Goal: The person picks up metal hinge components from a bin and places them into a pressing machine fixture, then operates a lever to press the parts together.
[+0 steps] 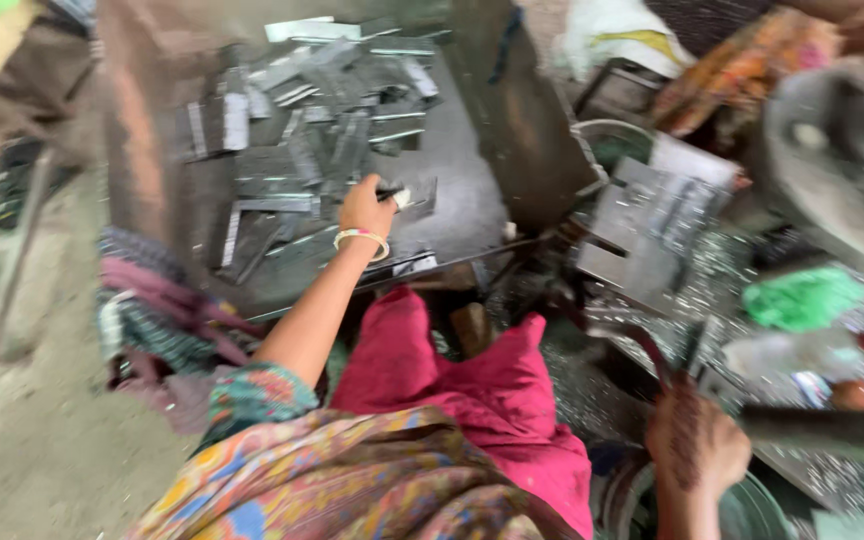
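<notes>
Left hand (365,208) — reaching far into a pile of flat grey metal strips (292,150) on a dark tray (452,200), fingers pinched on one small metal piece (397,192). Right hand (694,445) — near right, fist closed round a dark lever handle (832,428). Stacked slotted plates (642,225) lie between them, right of the tray.

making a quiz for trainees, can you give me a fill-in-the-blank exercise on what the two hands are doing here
1. The left hand reaches into a pile of flat grey ____ pieces.
2. A pale beaded ____ circles the left wrist.
3. The right hand has its grip shut on a dark ____ handle.
4. Bright ____ cloth covers the person's lap.

Missing words: metal; bracelet; bar-shaped; pink
</notes>
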